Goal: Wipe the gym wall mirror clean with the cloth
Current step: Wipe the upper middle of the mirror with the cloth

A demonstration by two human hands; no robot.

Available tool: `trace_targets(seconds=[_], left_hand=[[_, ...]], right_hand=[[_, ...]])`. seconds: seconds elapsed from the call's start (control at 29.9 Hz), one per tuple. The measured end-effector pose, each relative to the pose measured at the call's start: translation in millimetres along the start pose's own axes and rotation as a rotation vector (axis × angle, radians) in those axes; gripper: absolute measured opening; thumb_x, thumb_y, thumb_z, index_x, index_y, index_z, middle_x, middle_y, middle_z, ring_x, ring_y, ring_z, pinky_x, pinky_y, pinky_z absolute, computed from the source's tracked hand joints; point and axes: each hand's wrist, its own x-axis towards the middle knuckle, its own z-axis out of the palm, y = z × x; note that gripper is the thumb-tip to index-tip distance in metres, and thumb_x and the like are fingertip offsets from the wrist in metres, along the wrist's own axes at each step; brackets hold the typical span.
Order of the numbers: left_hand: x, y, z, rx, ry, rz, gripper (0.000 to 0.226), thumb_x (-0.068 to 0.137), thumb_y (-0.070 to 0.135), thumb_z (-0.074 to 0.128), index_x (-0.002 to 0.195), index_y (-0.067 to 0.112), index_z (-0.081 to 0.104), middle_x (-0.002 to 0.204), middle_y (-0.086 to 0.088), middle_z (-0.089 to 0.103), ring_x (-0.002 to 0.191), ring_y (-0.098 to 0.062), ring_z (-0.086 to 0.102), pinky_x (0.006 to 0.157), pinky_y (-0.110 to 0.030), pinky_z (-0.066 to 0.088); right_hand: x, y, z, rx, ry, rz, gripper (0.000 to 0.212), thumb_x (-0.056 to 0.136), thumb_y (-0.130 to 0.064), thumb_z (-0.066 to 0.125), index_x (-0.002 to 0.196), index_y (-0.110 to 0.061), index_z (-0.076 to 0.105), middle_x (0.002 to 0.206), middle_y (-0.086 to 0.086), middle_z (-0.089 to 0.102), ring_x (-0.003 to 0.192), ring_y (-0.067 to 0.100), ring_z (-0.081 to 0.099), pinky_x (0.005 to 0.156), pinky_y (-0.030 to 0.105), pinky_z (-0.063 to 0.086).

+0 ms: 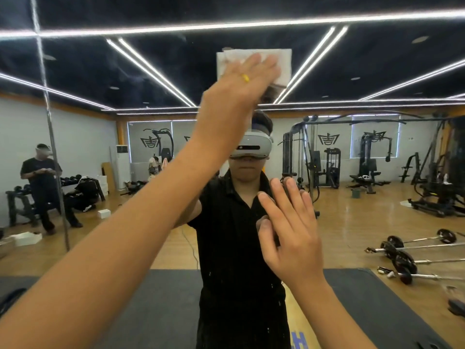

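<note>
The wall mirror [364, 71] fills the whole view and reflects the gym and me. A white folded cloth [283, 64] lies flat against the glass high up at the centre. My left hand [241, 84] is raised and presses the cloth to the mirror with straight fingers; a yellow ring shows on one finger. My right hand [289, 230] is lower right, fingers spread and straight, its fingertips touching the glass. It holds nothing.
A vertical seam between mirror panels [54, 152] runs down the left. Reflected in the glass: a person standing at the left [40, 185], weight machines [327, 159], barbells on the wooden floor [412, 253], dark floor mats [163, 298].
</note>
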Motion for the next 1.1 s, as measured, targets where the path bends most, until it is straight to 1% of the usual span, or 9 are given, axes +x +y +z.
trace_targets(seconds=[0.13, 0.4, 0.5, 0.64, 0.77, 0.84, 0.97, 1.04, 1.1], left_hand=[[-37, -51, -34, -0.015, 0.031, -0.144, 0.040, 0.109, 0.020, 0.052, 0.149, 0.017, 0.048, 0.149, -0.011, 0.055, 0.139, -0.027, 0.053, 0.109, -0.048, 0.051], [-40, -52, -45, -0.031, 0.039, -0.308, 0.037, 0.108, 0.022, 0.051, 0.144, 0.013, 0.058, 0.148, -0.010, 0.057, 0.141, -0.027, 0.051, 0.114, -0.047, 0.046], [-30, -33, -35, -0.060, 0.032, -0.290, 0.041, 0.105, 0.023, 0.048, 0.143, 0.012, 0.059, 0.147, -0.014, 0.057, 0.139, -0.037, 0.051, 0.109, -0.058, 0.048], [-9, -5, -24, -0.048, 0.031, -0.164, 0.038, 0.098, 0.004, 0.060, 0.136, 0.005, 0.064, 0.140, -0.018, 0.062, 0.132, -0.044, 0.056, 0.101, -0.067, 0.050], [-17, -17, -44, 0.029, -0.138, -0.105, 0.049, 0.101, 0.009, 0.041, 0.148, 0.014, 0.055, 0.150, -0.011, 0.055, 0.136, -0.036, 0.053, 0.109, -0.050, 0.044], [-31, -36, -56, 0.043, -0.122, -0.085, 0.043, 0.104, 0.012, 0.047, 0.147, 0.013, 0.055, 0.148, -0.011, 0.056, 0.137, -0.034, 0.053, 0.113, -0.049, 0.044], [-70, -91, -92, 0.150, -0.075, -0.228, 0.039, 0.112, 0.025, 0.044, 0.147, 0.013, 0.055, 0.138, -0.019, 0.063, 0.117, -0.033, 0.068, 0.099, -0.041, 0.057], [-88, -115, -105, 0.173, -0.057, -0.330, 0.040, 0.113, 0.032, 0.041, 0.149, 0.021, 0.053, 0.141, -0.016, 0.062, 0.118, -0.029, 0.066, 0.103, -0.036, 0.054], [-92, -123, -104, 0.129, 0.003, -0.394, 0.037, 0.112, 0.037, 0.043, 0.149, 0.035, 0.051, 0.142, -0.009, 0.062, 0.124, -0.016, 0.062, 0.109, -0.021, 0.046]], right_hand=[[0, -2, 0, -0.003, 0.000, 0.007, 0.044, 0.099, -0.014, 0.051, 0.143, -0.012, 0.056, 0.157, 0.012, 0.046, 0.153, 0.030, 0.032, 0.128, 0.045, 0.019], [0, 0, 0, -0.014, -0.012, 0.014, 0.044, 0.100, -0.016, 0.050, 0.143, -0.012, 0.058, 0.158, 0.011, 0.045, 0.153, 0.030, 0.033, 0.127, 0.046, 0.021], [0, -2, 0, -0.015, -0.007, 0.019, 0.041, 0.104, -0.018, 0.043, 0.143, -0.013, 0.057, 0.157, 0.012, 0.046, 0.153, 0.030, 0.033, 0.127, 0.047, 0.021], [4, -17, 0, 0.006, -0.001, 0.104, 0.042, 0.099, -0.013, 0.047, 0.139, -0.009, 0.061, 0.158, 0.013, 0.045, 0.154, 0.031, 0.031, 0.128, 0.048, 0.018], [18, -49, 5, 0.073, -0.034, -0.009, 0.040, 0.094, -0.012, 0.053, 0.131, -0.009, 0.068, 0.156, 0.011, 0.047, 0.153, 0.030, 0.034, 0.127, 0.054, 0.019], [32, -61, 10, 0.151, -0.061, -0.079, 0.039, 0.094, -0.012, 0.054, 0.129, -0.009, 0.069, 0.154, 0.011, 0.050, 0.152, 0.029, 0.036, 0.125, 0.056, 0.024], [42, -68, 28, 0.153, -0.164, -0.150, 0.039, 0.093, -0.015, 0.054, 0.128, -0.011, 0.070, 0.156, 0.011, 0.049, 0.152, 0.030, 0.034, 0.127, 0.053, 0.021], [37, -66, 35, 0.078, -0.201, -0.185, 0.041, 0.094, -0.017, 0.054, 0.132, -0.012, 0.069, 0.157, 0.011, 0.047, 0.153, 0.030, 0.032, 0.127, 0.052, 0.022], [35, -65, 38, 0.058, -0.195, -0.186, 0.042, 0.094, -0.018, 0.053, 0.132, -0.013, 0.068, 0.157, 0.011, 0.048, 0.153, 0.030, 0.032, 0.126, 0.052, 0.024]])
